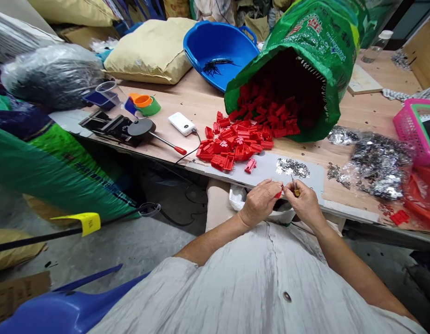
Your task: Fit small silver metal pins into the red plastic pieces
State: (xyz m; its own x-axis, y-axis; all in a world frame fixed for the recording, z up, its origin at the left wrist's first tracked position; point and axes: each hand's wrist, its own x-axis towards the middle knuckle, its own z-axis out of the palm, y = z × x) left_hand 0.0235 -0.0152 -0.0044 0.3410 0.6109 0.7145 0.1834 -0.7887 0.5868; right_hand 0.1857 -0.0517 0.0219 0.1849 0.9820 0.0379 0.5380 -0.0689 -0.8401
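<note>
My left hand (pixel 261 202) is closed around a small red plastic part (pixel 279 192), mostly hidden by the fingers. Close beside it, my right hand (pixel 306 202) grips a small pointed hand tool (pixel 296 189) with a yellow and dark handle, its metal tip upward. The fingertips of both hands nearly meet at the red part, in front of the table edge. Just beyond them, a pile of small flat silvery metal pieces (pixel 292 167) lies on a grey board (pixel 314 178). A heap of red plastic parts (pixel 236 141) spreads to the left, spilling from a green sack (pixel 331 69).
At the left stand a black lever device (pixel 120 129) and a white power bank (pixel 182 123) with a cable. A blue basin (pixel 218 76) holds thin black pieces. Bagged metal pieces (pixel 382 162) and a pink basket (pixel 410 123) are on the right. A white bag (pixel 237 197) hangs below my hands.
</note>
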